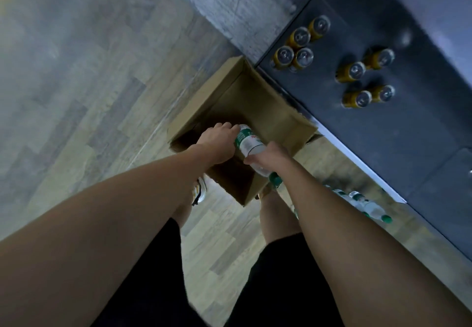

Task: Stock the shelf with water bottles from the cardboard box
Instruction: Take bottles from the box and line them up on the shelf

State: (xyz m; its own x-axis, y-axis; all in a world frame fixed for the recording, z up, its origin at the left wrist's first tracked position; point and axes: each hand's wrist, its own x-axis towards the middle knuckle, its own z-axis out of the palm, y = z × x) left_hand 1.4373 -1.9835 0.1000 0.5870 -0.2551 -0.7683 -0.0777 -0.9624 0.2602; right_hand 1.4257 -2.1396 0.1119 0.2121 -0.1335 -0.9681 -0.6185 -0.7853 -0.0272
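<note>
An open cardboard box (265, 112) stands on the wooden floor against a dark shelf (408, 132). Over the box, both hands hold one clear water bottle (249, 144) with a green label and green cap, lying tilted with the cap toward me. My left hand (219, 140) grips its far, bottom end. My right hand (270, 156) grips its neck end, just above the cap. The box's inside is dark and what lies in it is hidden.
Several yellow cans (298, 47) stand in two groups on the dark shelf. More water bottles (367, 206) with green caps lie low on the right beside the shelf's edge. My legs and a shoe (200, 190) are next to the box.
</note>
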